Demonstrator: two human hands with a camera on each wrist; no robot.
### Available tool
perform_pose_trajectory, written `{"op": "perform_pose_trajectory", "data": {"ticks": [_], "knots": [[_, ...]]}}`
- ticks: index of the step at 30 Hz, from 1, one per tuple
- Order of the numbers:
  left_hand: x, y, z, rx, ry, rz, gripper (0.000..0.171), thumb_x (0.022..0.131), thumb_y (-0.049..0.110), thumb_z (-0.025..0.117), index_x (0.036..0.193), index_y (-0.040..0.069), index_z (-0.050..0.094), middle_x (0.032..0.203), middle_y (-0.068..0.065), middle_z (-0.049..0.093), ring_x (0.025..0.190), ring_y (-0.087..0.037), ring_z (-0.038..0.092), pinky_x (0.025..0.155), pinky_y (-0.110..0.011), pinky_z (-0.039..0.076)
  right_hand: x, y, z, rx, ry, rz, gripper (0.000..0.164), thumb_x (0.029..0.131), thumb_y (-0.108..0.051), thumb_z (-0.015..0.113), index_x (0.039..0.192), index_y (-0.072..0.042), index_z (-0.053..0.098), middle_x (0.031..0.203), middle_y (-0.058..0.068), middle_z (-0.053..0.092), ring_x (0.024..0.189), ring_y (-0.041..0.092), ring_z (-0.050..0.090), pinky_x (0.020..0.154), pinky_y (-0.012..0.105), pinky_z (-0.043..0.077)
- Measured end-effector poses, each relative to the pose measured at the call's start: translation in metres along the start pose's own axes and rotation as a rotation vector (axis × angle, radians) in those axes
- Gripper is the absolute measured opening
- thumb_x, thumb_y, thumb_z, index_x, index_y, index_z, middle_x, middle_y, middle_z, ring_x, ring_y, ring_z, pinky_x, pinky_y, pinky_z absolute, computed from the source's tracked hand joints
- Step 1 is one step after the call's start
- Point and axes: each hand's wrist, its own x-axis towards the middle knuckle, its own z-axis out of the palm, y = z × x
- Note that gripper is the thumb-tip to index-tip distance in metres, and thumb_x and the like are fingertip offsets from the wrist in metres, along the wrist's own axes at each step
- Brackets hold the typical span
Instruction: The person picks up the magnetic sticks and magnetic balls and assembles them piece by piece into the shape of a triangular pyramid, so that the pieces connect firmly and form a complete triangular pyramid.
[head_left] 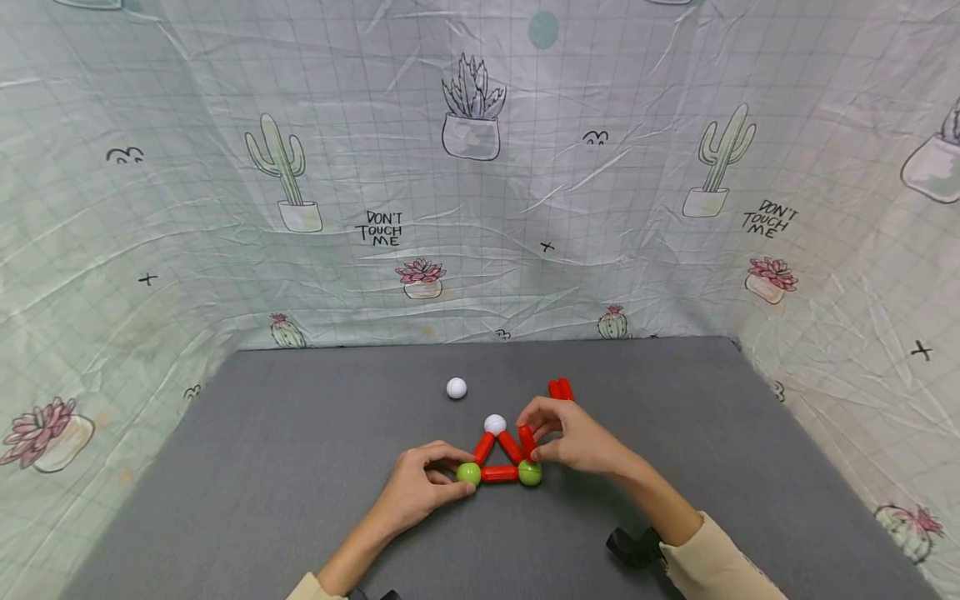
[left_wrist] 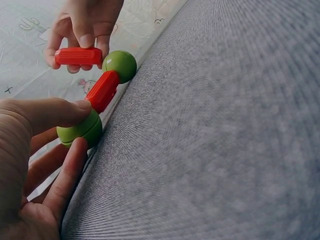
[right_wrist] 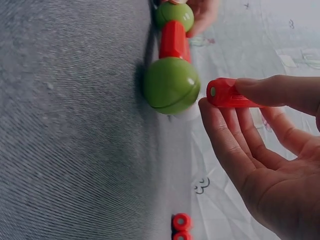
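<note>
A triangle of red rods and balls lies flat on the grey table. Its far corner is a white ball [head_left: 495, 425]; its near corners are a left green ball [head_left: 468, 474] and a right green ball [head_left: 530, 473], joined by a red rod [head_left: 499, 474]. My left hand [head_left: 423, 483] grips the left green ball between thumb and fingers. Above the right green ball, my right hand [head_left: 570, 435] pinches another red rod [right_wrist: 227, 93], its end close to that ball. In the right wrist view a small gap shows between them.
A loose white ball [head_left: 456, 388] lies behind the triangle. Two spare red rods [head_left: 560, 389] lie side by side beyond my right hand. A black object [head_left: 633, 547] is by the right forearm. Patterned cloth [head_left: 480, 208] hangs behind the table [head_left: 315, 417].
</note>
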Motion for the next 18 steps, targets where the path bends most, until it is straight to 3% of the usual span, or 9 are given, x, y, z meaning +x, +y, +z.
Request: {"op": "perform_pose_trajectory", "data": {"ticks": [8, 18], "knots": [[0.0003, -0.0013, 0.0011, 0.002, -0.002, 0.002, 0.035, 0.076, 0.017, 0.092, 0.109, 0.019, 0.08, 0.101, -0.004, 0.075, 0.08, -0.008, 0.07, 0.067, -0.024, 0.06, -0.0012, 0.0025, 0.0057, 0.012, -0.01, 0.032, 0.032, 0.082, 0.01, 0.066, 0.111, -0.003, 0.065, 0.105, 0.015, 0.068, 0.097, 0.026, 0.065, 0.079, 0.028, 0.058], [0.0009, -0.0021, 0.0007, -0.002, 0.003, 0.008, 0.035, 0.075, 0.015, 0.093, 0.108, 0.018, 0.08, 0.1, -0.004, 0.075, 0.08, -0.008, 0.07, 0.066, -0.024, 0.06, 0.0007, 0.0054, 0.0098, 0.029, -0.022, 0.006, 0.033, 0.086, 0.007, 0.07, 0.117, -0.003, 0.067, 0.111, 0.017, 0.071, 0.1, 0.027, 0.067, 0.084, 0.024, 0.058]]}}
